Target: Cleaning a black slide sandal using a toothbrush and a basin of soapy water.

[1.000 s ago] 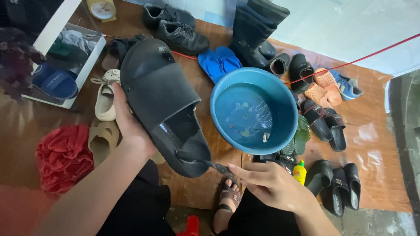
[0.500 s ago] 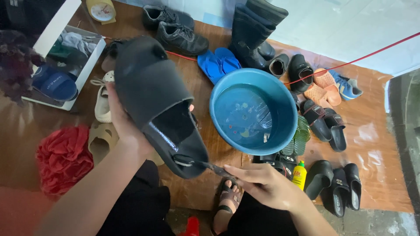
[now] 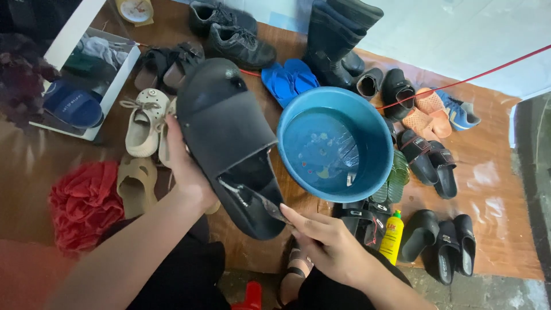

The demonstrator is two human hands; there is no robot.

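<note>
Black slide sandal point(image 3: 229, 138) held just left of the blue basin point(image 3: 336, 143)

Left hand point(image 3: 186, 172) grasps the sandal's edge; right hand point(image 3: 324, 244) pinches a thin metal tool point(image 3: 265, 204) against its footbed.

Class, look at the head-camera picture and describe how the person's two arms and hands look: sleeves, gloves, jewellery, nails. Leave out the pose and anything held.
Both forearms are bare, with no sleeve in view. The left hand and the right hand wear no gloves, and no ring, watch or bracelet shows. The right hand's fingernails look short and unpainted. The left hand's nails are hidden.
</note>
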